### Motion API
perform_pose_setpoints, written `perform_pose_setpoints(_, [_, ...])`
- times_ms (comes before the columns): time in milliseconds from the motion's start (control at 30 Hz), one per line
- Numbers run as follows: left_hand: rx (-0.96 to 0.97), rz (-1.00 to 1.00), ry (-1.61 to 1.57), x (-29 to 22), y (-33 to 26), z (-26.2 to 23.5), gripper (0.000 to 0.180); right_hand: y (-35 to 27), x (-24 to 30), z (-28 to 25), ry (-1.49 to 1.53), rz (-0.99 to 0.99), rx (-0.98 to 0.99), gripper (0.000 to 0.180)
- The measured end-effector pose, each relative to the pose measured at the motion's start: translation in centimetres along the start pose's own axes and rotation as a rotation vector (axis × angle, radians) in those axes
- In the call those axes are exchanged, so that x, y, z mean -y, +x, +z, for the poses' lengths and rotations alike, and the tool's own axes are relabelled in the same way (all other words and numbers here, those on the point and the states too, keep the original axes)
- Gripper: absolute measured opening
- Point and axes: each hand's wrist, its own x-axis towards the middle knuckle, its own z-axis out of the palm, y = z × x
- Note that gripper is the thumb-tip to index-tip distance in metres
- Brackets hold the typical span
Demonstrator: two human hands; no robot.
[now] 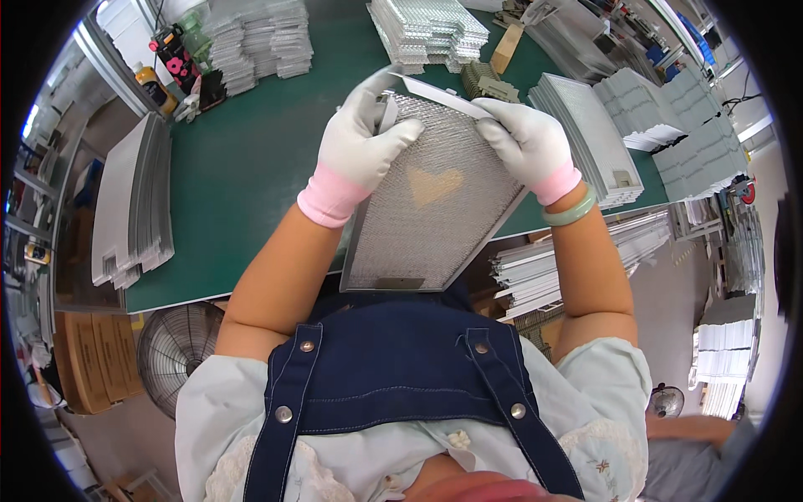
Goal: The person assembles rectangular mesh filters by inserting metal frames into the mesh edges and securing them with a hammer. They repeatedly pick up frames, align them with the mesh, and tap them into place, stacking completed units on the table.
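- Mesh panel (422,222) is held across the near edge of the green table (234,188)
- Left hand (360,138) and right hand (527,144) grip its far corners
- Sides appear framed; far end strip (443,98) appears unseated

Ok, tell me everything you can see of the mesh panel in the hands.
The mesh panel is silvery and flat, metallic-looking, with a finely crinkled surface, smooth side rails and a tan heart-shaped patch. A small dull plate sits at its near end. The left hand and right hand grip its far corners, beside a pale strip; whether that strip is attached is unclear. The panel overlaps the table's near edge in view, its near end by the overalls.
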Motion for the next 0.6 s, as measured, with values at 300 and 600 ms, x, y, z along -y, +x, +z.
perform_pose_setpoints(300, [0.022,0.006,0.274,-0.5,0.5,0.8,0.052,0.9,-0.2,-1.4,0.257,0.135,0.133,0.032])
perform_pose_setpoints(600, [-0.072,0.185,0.182,1.2,0.4,1.1,0.076,-0.4,-0.2,-0.1,0.209,0.027,0.041,0.033])
